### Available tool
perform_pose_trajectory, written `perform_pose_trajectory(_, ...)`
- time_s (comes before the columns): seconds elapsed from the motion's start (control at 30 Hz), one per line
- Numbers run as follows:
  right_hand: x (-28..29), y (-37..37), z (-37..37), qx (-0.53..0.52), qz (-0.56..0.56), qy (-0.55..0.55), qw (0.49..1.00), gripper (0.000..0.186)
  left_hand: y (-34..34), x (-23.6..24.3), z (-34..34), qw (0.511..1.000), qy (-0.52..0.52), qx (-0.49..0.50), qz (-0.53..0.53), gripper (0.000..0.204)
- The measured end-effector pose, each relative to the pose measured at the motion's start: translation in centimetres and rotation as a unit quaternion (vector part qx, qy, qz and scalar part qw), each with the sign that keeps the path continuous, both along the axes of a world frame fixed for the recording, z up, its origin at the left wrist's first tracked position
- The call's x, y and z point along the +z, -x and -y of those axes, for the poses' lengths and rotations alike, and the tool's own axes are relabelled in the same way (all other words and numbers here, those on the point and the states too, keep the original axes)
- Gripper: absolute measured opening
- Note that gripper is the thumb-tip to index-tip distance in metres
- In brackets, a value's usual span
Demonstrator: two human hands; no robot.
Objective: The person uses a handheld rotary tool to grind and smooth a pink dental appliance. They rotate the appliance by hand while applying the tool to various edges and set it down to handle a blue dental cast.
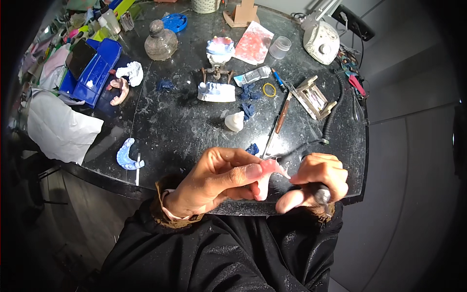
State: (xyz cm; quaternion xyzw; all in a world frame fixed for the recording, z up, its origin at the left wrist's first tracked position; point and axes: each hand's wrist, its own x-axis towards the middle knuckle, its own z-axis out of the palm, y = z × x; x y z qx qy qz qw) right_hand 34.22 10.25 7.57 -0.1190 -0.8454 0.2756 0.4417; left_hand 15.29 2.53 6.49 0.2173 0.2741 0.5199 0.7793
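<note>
My left hand (214,177) pinches a pink denture base (271,169) between thumb and fingers, over the table's near edge. The denture base is curved, with a thin pale end pointing at my right hand. My right hand (316,177) is closed around a handpiece (322,194); only its rounded grey metal rear end shows, below the curled fingers. Its working tip is hidden, so I cannot tell whether it touches the denture base. Just beyond my hands lies a wax knife (281,119) with a brown handle. Pale dust covers my dark clothing.
Plaster models on an articulator (216,90) stand mid-table. A blue dental arch (127,155) lies left, near white paper (63,126) and a blue box (97,70). Farther back are a glass bottle (160,44) and a white control unit (321,41). A coiled black cord (340,104) runs along the right.
</note>
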Motion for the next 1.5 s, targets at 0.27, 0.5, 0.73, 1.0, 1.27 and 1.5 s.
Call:
perform_pose_trajectory(0.27,-0.1,0.4,0.4,-0.058,0.210,-0.010,0.976,0.043,0.2,-0.7,-0.1,0.994,0.023,-0.032,0.097,0.016)
perform_pose_trajectory(0.5,-0.1,0.8,1.0,-0.093,0.260,0.015,0.961,0.043,0.4,-1.5,0.0,0.997,-0.023,0.009,0.071,0.007)
perform_pose_trajectory(0.73,0.0,0.6,0.9,-0.074,0.292,0.005,0.954,0.042,0.4,-1.5,0.0,0.995,-0.084,0.042,0.013,0.006)
perform_pose_trajectory(1.0,-0.1,0.9,0.5,-0.044,0.241,-0.082,0.966,0.039,0.3,-1.6,0.2,0.992,-0.104,0.030,0.059,0.016)
perform_pose_trajectory(1.27,-0.3,0.9,1.1,-0.099,0.254,-0.047,0.961,0.043,0.3,-1.5,0.0,0.994,-0.102,0.045,-0.008,0.009)
perform_pose_trajectory(1.5,-0.3,0.7,0.9,-0.065,0.251,-0.101,0.961,0.042,0.2,-2.0,0.1,0.988,-0.145,0.057,0.006,0.013)
